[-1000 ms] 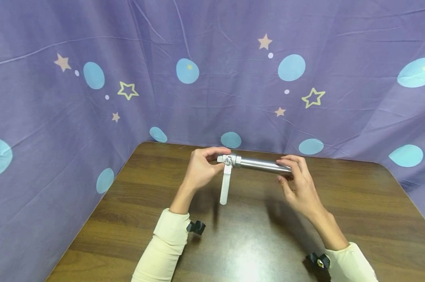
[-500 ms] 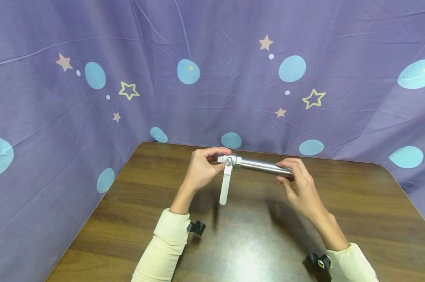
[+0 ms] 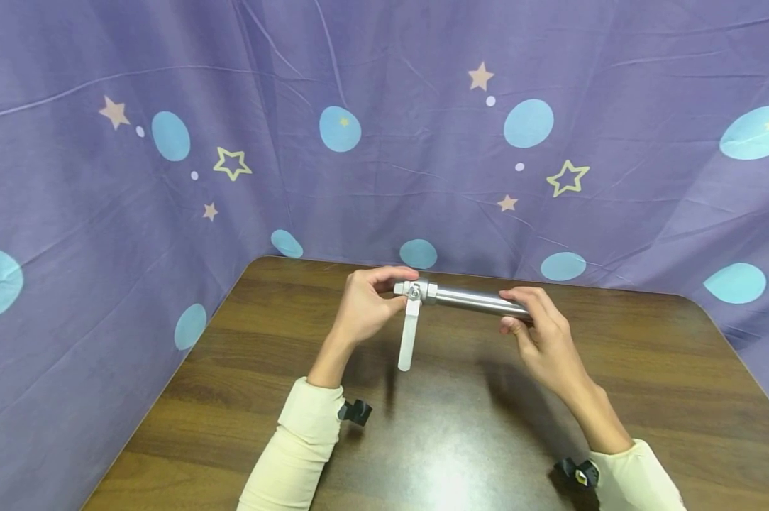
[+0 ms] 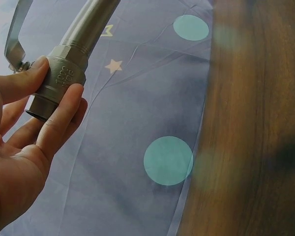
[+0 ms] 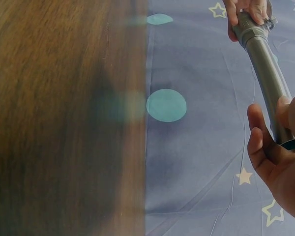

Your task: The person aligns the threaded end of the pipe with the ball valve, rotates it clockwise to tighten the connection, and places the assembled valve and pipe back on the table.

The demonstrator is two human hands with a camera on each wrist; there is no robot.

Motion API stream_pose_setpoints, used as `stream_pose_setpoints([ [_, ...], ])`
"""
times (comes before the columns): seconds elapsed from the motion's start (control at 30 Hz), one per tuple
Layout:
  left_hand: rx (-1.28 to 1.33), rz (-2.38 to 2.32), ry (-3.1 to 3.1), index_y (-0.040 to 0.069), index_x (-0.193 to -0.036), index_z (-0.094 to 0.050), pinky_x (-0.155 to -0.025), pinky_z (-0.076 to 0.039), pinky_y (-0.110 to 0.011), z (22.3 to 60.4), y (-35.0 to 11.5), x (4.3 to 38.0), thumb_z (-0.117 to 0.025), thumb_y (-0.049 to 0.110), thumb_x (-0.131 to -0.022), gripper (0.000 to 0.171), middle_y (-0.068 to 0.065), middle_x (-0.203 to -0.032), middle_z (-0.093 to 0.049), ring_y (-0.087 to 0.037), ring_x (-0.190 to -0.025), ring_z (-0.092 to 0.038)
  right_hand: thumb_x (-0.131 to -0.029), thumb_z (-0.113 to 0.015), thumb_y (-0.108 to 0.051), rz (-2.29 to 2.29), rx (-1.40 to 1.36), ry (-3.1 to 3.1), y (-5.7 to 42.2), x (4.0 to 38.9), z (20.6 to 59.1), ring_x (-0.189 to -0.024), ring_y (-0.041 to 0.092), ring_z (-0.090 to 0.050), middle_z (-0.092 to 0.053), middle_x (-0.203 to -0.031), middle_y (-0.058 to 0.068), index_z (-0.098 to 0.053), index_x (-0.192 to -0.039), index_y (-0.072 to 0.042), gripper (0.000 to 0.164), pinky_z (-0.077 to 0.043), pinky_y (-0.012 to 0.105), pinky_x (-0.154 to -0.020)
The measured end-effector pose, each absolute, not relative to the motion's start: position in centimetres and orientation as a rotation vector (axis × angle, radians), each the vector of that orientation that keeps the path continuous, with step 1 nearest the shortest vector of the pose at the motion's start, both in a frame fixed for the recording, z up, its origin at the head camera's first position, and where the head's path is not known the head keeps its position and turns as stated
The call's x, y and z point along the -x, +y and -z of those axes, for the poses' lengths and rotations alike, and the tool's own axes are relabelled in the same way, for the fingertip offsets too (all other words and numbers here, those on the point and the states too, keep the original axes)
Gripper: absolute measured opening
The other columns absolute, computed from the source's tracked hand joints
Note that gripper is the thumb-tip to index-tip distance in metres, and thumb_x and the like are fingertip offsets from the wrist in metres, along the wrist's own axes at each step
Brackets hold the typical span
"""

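Observation:
A metal ball valve [image 3: 426,290] is joined to the left end of a shiny steel pipe [image 3: 474,299], held above the table with the right end slightly lower. My left hand [image 3: 367,306] grips the valve body between thumb and fingers; raised lettering shows on the valve [image 4: 64,73] in the left wrist view. The valve's flat lever [image 3: 408,337] points toward me, across the pipe. Around the pipe's right end, my right hand [image 3: 544,341] holds with thumb and curled fingers. In the right wrist view a dark open end [image 5: 290,144] of the pipe shows near the palm.
Below the hands lies a brown wooden table [image 3: 263,440] with a bright glare near its front. A purple curtain [image 3: 384,199] with stars and blue ovals stands behind it and to the left. Black wrist mounts [image 3: 355,412] sit by both cream sleeves.
The fingers of my right hand have shifted slightly around the pipe's end. My left hand, the valve and its lever stay in almost the same place.

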State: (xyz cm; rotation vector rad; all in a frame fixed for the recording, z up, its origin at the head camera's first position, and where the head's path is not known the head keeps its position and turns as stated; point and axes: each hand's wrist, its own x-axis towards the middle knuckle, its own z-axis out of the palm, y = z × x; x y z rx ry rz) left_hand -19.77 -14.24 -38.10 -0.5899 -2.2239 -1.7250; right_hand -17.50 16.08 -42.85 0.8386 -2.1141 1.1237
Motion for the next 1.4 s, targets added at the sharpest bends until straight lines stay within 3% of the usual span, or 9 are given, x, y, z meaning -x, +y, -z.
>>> stream_pose_setpoints([
  [0.3,0.603,1.735,-2.215,-0.004,-0.110,-0.081,-0.096,-0.066,-0.042,38.08,-14.20,19.70,-0.074,-0.018,-0.077,0.038,-0.019,-0.116,-0.081,-0.032,-0.106,-0.079,-0.093,-0.069,0.014,-1.133,-0.811,-2.157,16.17,17.36,42.79,-0.072,0.007,-0.068,-0.067,-0.122,0.014,-0.066,-0.135,0.004,0.043,-0.057,0.014,-0.062],
  [0.5,0.621,1.720,-2.218,-0.004,-0.110,-0.081,-0.097,-0.065,-0.032,38.09,-14.19,19.72,-0.075,-0.018,-0.077,0.036,-0.019,-0.117,-0.081,-0.031,-0.108,-0.078,-0.095,-0.067,0.016,-1.126,-0.805,-2.159,16.19,17.40,42.86,-0.064,0.010,-0.066,-0.069,-0.117,0.011,-0.067,-0.136,0.002,0.043,-0.057,0.018,-0.057],
  [0.67,0.627,1.721,-2.219,-0.005,-0.110,-0.081,-0.097,-0.064,-0.029,38.18,-14.20,19.77,-0.075,-0.018,-0.077,0.036,-0.019,-0.117,-0.081,-0.031,-0.109,-0.077,-0.096,-0.066,0.015,-1.099,-0.801,-2.164,16.22,17.41,42.87,-0.064,0.009,-0.066,-0.069,-0.114,0.009,-0.068,-0.136,0.000,0.043,-0.054,0.014,-0.058],
  [0.9,0.622,1.732,-2.216,-0.005,-0.110,-0.081,-0.098,-0.064,-0.031,38.24,-14.18,19.85,-0.074,-0.020,-0.076,0.038,-0.020,-0.119,-0.080,-0.033,-0.112,-0.077,-0.095,-0.066,0.015,-1.102,-0.808,-2.155,16.06,17.47,42.88,-0.077,0.015,-0.070,-0.069,-0.118,0.010,-0.066,-0.138,0.000,0.045,-0.052,0.008,-0.071],
  [0.97,0.621,1.733,-2.216,-0.005,-0.110,-0.081,-0.099,-0.064,-0.031,38.23,-14.17,19.84,-0.073,-0.020,-0.076,0.038,-0.020,-0.119,-0.080,-0.033,-0.113,-0.077,-0.093,-0.070,0.013,-1.089,-0.790,-2.152,15.96,17.47,42.93,-0.092,0.017,-0.070,-0.067,-0.126,0.013,-0.065,-0.140,-0.001,0.049,-0.051,0.008,-0.085],
  [1.13,0.613,1.736,-2.218,-0.005,-0.110,-0.081,-0.099,-0.064,-0.031,38.21,-14.15,19.85,-0.074,-0.020,-0.076,0.038,-0.020,-0.119,-0.080,-0.034,-0.112,-0.077,-0.086,-0.081,0.010,-1.055,-0.746,-2.138,15.78,17.37,43.01,-0.118,0.016,-0.058,-0.060,-0.138,0.020,-0.063,-0.142,-0.003,0.061,-0.046,0.009,-0.093],
  [1.2,0.610,1.740,-2.218,-0.005,-0.110,-0.081,-0.099,-0.064,-0.030,38.20,-14.12,19.85,-0.074,-0.019,-0.077,0.037,-0.020,-0.119,-0.080,-0.034,-0.112,-0.077,-0.085,-0.081,0.012,-1.059,-0.745,-2.126,15.74,17.35,43.02,-0.114,0.011,-0.057,-0.059,-0.137,0.020,-0.064,-0.141,-0.003,0.061,-0.047,0.008,-0.086],
  [1.4,0.596,1.752,-2.225,-0.005,-0.110,-0.081,-0.099,-0.065,-0.042,38.17,-14.11,19.83,-0.073,-0.019,-0.077,0.037,-0.020,-0.119,-0.080,-0.033,-0.110,-0.077,-0.083,-0.080,0.017,-1.055,-0.750,-2.107,15.69,17.46,43.02,-0.104,0.005,-0.057,-0.062,-0.131,0.019,-0.066,-0.134,-0.001,0.055,-0.048,0.005,-0.081],
])
